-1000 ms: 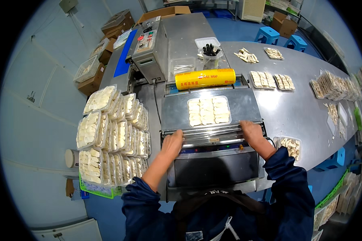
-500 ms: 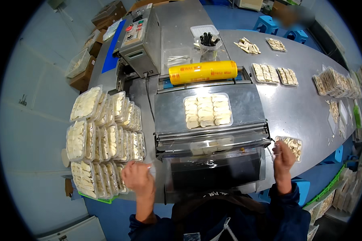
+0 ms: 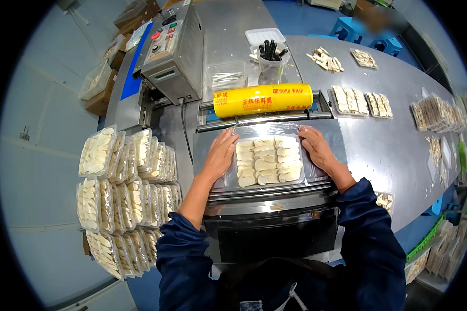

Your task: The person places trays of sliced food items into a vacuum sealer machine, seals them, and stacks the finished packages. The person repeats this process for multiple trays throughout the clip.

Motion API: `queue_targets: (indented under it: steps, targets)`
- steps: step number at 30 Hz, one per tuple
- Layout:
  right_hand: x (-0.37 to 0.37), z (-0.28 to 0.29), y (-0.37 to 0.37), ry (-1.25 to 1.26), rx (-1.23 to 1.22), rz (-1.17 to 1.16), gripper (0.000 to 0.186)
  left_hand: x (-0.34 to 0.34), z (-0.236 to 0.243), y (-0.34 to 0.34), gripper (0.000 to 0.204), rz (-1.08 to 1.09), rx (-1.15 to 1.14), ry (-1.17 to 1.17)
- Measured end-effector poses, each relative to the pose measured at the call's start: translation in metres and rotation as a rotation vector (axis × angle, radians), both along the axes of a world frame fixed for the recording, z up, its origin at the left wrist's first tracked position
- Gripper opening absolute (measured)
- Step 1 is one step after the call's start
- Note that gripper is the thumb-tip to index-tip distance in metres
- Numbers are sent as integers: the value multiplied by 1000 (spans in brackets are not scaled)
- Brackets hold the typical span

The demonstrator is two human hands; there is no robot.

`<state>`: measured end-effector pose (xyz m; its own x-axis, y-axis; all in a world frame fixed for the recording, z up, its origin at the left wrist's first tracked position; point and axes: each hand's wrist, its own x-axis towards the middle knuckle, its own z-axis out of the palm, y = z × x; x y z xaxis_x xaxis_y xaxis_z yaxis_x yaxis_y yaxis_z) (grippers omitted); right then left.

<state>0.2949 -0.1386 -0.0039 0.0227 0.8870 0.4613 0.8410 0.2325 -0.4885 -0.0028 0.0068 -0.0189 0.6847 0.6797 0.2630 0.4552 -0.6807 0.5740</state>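
Stretching clear film [image 3: 281,127], apparently, over a tray [image 3: 297,138] of sliced mushrooms [image 3: 268,161] atop the wrapping machine [image 3: 228,208], near the yellow film roll [image 3: 264,100]. Pictured with left hand [image 3: 221,150] and right hand [image 3: 317,149] beside the tray's far corners, fingers loosely extended, any grip impossible to tell. Calling next, most likely, for even tension. Reaching farther forward than half a second earlier, when nearer and wider apart.
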Motion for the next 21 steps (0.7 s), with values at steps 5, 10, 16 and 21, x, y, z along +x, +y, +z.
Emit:
queue_targets:
  steps: [5,10,16,21]
  targets:
    - [5,26,-6,689,-723,-32,18,-8,26,-5,20,68,-486,-80]
    - [-3,36,-28,620,-977,21,19,-26,41,-26,21,66,-813,27]
    - [-32,43,-57,1295,-917,-164,28,-17,55,-57,22,232,-1430,-364]
    - [-51,64,-104,1605,-995,-120,33,-51,85,-90,29,143,-1728,-363]
